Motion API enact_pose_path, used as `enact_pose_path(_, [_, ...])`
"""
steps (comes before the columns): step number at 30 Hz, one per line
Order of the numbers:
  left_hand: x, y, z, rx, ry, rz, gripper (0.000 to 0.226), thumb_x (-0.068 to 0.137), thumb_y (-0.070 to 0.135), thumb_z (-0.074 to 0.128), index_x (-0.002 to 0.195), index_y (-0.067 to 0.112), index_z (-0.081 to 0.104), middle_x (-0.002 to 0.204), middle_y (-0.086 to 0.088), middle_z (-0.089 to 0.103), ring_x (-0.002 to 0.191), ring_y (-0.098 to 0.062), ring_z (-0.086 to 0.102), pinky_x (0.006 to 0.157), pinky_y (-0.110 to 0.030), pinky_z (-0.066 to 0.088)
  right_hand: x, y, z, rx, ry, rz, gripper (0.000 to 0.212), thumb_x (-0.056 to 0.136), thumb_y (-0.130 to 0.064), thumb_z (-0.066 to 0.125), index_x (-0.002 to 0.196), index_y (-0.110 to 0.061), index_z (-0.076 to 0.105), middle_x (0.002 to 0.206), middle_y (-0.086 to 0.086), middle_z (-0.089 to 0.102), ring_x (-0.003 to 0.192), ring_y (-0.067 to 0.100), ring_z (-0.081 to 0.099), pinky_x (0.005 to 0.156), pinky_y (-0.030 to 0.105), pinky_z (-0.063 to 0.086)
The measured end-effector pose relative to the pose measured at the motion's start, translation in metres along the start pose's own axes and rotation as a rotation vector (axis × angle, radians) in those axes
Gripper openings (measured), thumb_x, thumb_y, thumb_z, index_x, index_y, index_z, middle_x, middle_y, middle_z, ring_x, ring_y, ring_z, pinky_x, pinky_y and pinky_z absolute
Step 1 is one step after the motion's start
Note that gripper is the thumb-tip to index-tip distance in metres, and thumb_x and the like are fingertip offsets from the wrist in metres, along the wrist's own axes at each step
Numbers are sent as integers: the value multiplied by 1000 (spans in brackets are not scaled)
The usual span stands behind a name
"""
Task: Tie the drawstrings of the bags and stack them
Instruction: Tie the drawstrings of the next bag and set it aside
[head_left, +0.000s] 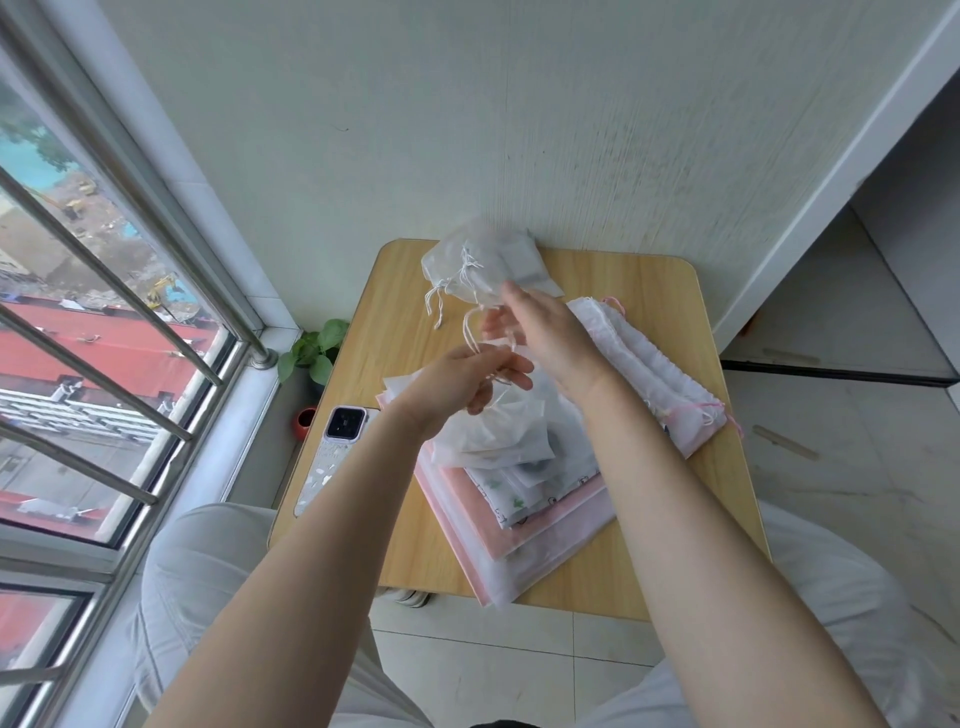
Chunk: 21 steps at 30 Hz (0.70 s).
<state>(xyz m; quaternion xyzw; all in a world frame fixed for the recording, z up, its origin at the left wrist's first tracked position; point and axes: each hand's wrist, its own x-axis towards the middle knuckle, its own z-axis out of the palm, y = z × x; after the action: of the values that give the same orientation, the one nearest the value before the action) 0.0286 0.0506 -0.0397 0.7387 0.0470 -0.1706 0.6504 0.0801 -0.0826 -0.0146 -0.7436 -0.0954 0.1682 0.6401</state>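
Your left hand (470, 376) pinches the white drawstring (470, 332) of the small bag (493, 428) atop the stack (545, 525) while your right hand (540, 332) works the cord with loosely curled fingers — pull unevenly and the knot may slip, or the stack shift.

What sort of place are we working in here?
Probably an upper-floor home corner or enclosed balcony: a small wooden table against a plain wall, a barred window overlooking rooftops, and a potted plant on the tiled floor.
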Motion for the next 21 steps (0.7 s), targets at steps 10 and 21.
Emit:
enact_pose_path(10, [6,10,-23,-215,112,-63,46,103,33,33,93,7,69,78,-9,68,51,-17,44,50,-26,34,-4,21,-18,-199,-78,142,18,93,-7,53,96,-6,71,73,6,62,61,16,54,57,27,43])
enact_pose_path(21, [8,10,-29,-362,256,-6,33,98,21,37,92,4,65,74,-8,62,60,-19,55,60,-28,42,-15,19,4,-289,-307,180,46,77,-5,72,118,-14,54,85,11,73,70,17,64,63,28,47])
